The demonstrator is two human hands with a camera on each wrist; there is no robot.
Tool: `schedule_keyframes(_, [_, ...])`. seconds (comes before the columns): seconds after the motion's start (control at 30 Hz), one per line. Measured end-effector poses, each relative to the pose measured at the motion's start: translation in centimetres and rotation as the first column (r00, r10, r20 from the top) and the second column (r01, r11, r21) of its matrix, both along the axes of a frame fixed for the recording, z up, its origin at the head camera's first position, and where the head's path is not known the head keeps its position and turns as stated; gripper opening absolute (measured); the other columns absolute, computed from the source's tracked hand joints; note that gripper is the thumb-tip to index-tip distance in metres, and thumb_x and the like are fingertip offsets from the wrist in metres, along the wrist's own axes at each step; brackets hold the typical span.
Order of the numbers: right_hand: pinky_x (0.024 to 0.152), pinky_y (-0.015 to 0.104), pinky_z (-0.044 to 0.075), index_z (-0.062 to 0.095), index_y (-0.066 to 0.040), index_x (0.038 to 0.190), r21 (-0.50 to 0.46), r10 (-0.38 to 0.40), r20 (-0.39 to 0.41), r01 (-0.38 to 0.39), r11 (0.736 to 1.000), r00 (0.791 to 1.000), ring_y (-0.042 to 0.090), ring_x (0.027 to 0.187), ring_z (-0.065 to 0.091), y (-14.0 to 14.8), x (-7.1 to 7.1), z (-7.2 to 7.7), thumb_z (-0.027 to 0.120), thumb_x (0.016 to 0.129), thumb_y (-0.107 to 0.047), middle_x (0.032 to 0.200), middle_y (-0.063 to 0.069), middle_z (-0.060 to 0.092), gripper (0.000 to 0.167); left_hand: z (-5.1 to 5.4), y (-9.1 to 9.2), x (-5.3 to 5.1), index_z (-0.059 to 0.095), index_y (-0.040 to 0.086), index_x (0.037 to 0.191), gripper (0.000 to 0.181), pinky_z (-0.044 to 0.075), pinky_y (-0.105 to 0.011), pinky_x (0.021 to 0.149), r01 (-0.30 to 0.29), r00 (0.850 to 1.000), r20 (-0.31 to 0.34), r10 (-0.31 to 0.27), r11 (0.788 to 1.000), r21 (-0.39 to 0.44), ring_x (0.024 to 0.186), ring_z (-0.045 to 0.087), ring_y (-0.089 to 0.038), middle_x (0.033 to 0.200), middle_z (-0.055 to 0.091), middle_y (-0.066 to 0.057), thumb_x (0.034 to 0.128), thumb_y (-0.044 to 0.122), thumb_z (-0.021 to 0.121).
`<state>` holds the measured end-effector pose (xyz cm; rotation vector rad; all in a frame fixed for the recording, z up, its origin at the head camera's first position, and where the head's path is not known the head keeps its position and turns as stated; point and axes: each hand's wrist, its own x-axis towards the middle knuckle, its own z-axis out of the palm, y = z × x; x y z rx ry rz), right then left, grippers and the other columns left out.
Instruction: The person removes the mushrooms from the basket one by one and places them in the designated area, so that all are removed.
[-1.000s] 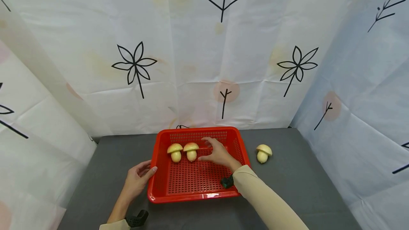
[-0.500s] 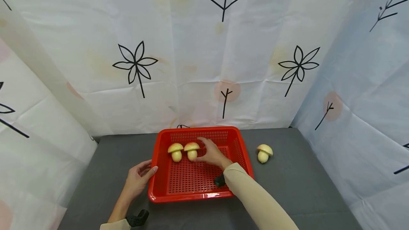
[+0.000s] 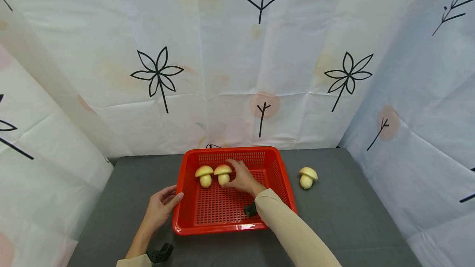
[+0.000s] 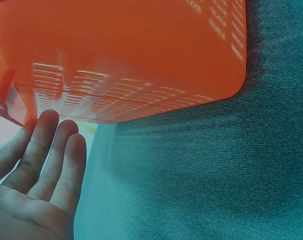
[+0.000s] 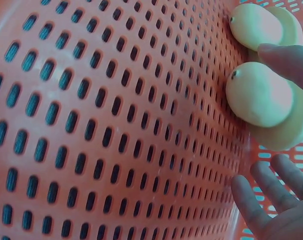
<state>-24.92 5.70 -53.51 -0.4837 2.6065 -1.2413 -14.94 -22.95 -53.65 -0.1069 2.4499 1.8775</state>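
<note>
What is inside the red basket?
A left mushroom, a right mushroom beside it, and the right grip. In the head view, that grip and sleeve cover part of the red basket; anything beneath is hidden there.

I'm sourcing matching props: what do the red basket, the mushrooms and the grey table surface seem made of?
Red basket: glossy, probably moulded plastic, given its bright rim highlight and regular slots.
Mushrooms: satin, evenly smooth stems suggest plastic or foam, unclear which.
Grey table surface: matte, likely woven fabric, from its fine ribbing.

Head cam above, wrist cams nr basket [image 3: 219, 211]
</note>
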Motion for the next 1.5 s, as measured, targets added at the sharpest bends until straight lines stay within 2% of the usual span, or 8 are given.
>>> schedule_keyframes(0.37, [0.085,0.048,0.053,0.045,-0.014,0.153,0.053,0.022,-0.024,-0.021,0.998,0.999,0.031,0.108,0.055,-1.2,-0.3,-0.2,0.091,0.077,-0.017,0.133,0.020,0.048,0.089,0.1,0.2,-0.1,0.056,-0.003,0.139,0.052,0.059,-0.031,0.086,-0.012,1.000,0.011,0.012,1.000,-0.001,0.110,0.067,-0.028,0.128,0.064,-0.021,0.0972,0.023,0.072])
schedule_keyframes(0.57, [0.077,0.042,0.052,0.048,-0.014,0.150,0.114,0.035,-0.052,-0.029,0.993,0.998,0.027,0.097,0.055,-1.8,-0.2,0.0,0.092,0.075,-0.016,0.122,0.019,0.050,0.087,0.0,0.1,0.0,0.056,-0.003,0.139,0.050,0.059,-0.031,0.085,-0.013,1.000,0.005,0.013,1.000,0.005,0.107,0.068,-0.022,0.127,0.064,-0.021,0.0977,0.021,0.071])
schedule_keyframes(0.8, [0.074,0.042,0.051,0.052,-0.013,0.146,0.161,0.023,-0.066,-0.012,0.987,0.998,0.027,0.094,0.056,-2.2,0.2,0.0,0.093,0.073,-0.011,0.114,0.016,0.051,0.084,0.0,0.0,0.0,0.056,-0.003,0.139,0.051,0.059,-0.031,0.085,-0.011,1.000,0.001,0.011,1.000,0.007,0.103,0.068,-0.012,0.127,0.064,-0.021,0.0974,0.022,0.072])
schedule_keyframes(1.0, [0.076,0.041,0.051,0.052,-0.015,0.144,0.203,0.020,-0.079,-0.003,0.979,0.997,0.027,0.097,0.057,-2.3,0.3,-0.3,0.092,0.074,-0.012,0.115,0.015,0.051,0.081,0.0,0.0,0.0,0.056,-0.002,0.139,0.051,0.059,-0.031,0.085,-0.012,1.000,0.007,0.012,1.000,0.013,0.103,0.068,-0.013,0.126,0.065,-0.020,0.0974,0.021,0.072])
schedule_keyframes(1.27, [0.075,0.041,0.052,0.052,-0.010,0.144,0.164,0.026,-0.077,-0.013,0.986,0.997,0.026,0.095,0.057,-1.4,0.7,0.0,0.093,0.073,-0.013,0.117,0.015,0.052,0.082,0.0,0.2,-0.1,0.056,-0.003,0.139,0.051,0.059,-0.031,0.086,-0.011,1.000,0.005,0.011,1.000,0.011,0.107,0.068,-0.022,0.127,0.064,-0.021,0.0974,0.022,0.072])
schedule_keyframes(1.5, [0.083,0.044,0.053,0.051,-0.010,0.142,0.079,0.022,-0.052,-0.018,0.997,0.998,0.027,0.103,0.056,-0.6,1.2,1.1,0.094,0.072,-0.020,0.120,0.013,0.052,0.082,0.2,0.2,0.0,0.055,-0.002,0.140,0.052,0.059,-0.031,0.086,-0.010,1.000,0.008,0.009,1.000,0.012,0.107,0.068,-0.020,0.127,0.064,-0.021,0.0978,0.024,0.071])
